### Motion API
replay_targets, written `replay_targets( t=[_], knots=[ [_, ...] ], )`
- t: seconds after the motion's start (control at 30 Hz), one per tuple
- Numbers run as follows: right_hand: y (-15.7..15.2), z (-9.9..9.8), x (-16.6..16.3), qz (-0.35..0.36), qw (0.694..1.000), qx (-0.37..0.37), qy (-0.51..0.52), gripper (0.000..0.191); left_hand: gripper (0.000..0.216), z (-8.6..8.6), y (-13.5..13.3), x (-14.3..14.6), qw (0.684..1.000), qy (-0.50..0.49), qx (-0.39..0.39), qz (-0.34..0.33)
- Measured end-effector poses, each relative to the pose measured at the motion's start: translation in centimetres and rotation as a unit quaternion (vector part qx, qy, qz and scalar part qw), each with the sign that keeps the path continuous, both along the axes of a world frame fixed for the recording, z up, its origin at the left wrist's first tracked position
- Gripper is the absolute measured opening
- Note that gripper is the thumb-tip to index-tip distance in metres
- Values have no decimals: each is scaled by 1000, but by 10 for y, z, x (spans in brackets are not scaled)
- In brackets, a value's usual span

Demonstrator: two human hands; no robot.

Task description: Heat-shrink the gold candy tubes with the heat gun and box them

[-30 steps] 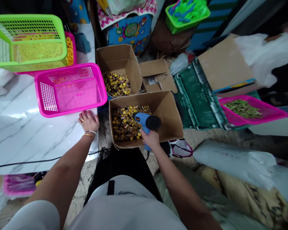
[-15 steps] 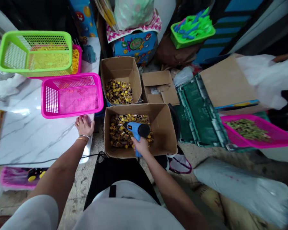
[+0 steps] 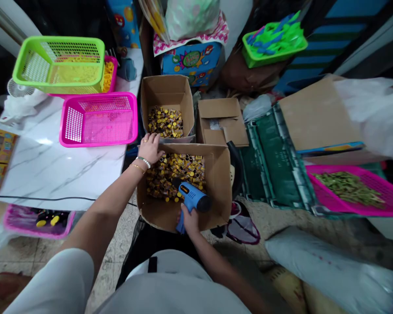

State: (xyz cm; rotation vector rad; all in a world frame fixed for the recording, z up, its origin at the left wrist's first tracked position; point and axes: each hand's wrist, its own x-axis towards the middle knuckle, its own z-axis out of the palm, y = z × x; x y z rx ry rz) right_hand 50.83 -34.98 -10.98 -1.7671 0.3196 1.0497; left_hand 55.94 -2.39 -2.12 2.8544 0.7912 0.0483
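My right hand [image 3: 189, 219] is closed around the handle of a blue heat gun [image 3: 193, 197] with a black rear end. Its nozzle points left, over small yellow-and-brown capped tubes [image 3: 180, 168] in the near cardboard box [image 3: 219, 174]. My left hand [image 3: 150, 149], wearing a ring and bracelets, lies over that box's far left corner with fingers stretched out. Just beyond those fingers is the far cardboard box [image 3: 163, 90], holding more such tubes [image 3: 166, 123]. Whether the left fingertips touch the far box, I cannot tell.
An empty pink basket [image 3: 98, 141] and a green basket [image 3: 60, 89] stand on the marbled table [image 3: 68, 170] at left. A folded-flap carton [image 3: 221, 108], green crates [image 3: 275, 157] and a pink tray [image 3: 340, 209] are on the right. A black cord [image 3: 59, 199] crosses the table.
My left hand has moved right from the table edge beside the pink basket to the near box's corner. The heat gun has tilted, and its rear end has swung down and right.
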Motion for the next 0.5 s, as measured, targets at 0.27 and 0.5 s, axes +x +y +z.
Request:
replay_targets(
  t=[0.27,0.5],
  knots=[
    [-17,-15,-29,-59,998,-11,-29,44,33,27,-46,-24,966,198,4,-166],
    [3,-17,-29,-131,991,18,-33,43,44,22,-41,-96,982,149,30,-116]
  ],
)
